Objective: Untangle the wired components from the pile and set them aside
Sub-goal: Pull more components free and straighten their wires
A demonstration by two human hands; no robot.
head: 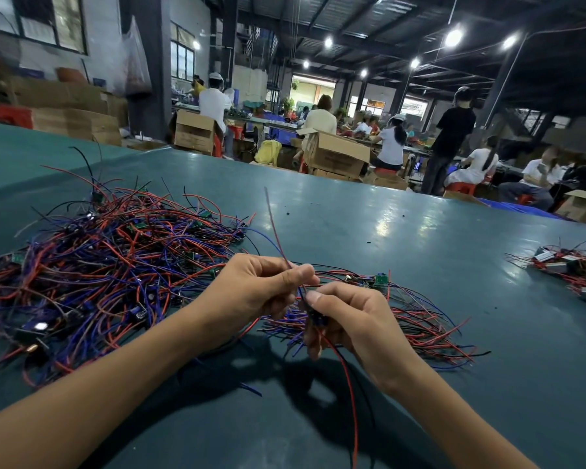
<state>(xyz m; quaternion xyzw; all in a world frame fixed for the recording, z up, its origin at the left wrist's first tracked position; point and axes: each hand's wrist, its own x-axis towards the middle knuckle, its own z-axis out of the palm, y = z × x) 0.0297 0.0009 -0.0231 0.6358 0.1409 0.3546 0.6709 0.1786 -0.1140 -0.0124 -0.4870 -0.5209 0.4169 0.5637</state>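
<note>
Clearly we are only partway in: the pile (109, 265) of red, blue and black wires with small boards spreads thick across the left of the green table (352, 214), and it looks far larger than what has been sorted. Just right of our hands lies a looser, combed-out group of wired components (413, 319), which we take for the set-aside lot. A further small heap (572, 269) sits well apart at the far right, and we cannot tell whether it belongs to this job. Between pile and group is the one piece in hand: our left hand (261, 289) pinches a thin wire (274, 228) between thumb and forefinger, while our right hand (345, 319) curls its fingers round a small dark component (317, 318), its red and black leads (347, 384) hanging towards us. We judge this piece nearly free, with most of the pile left to do
</note>
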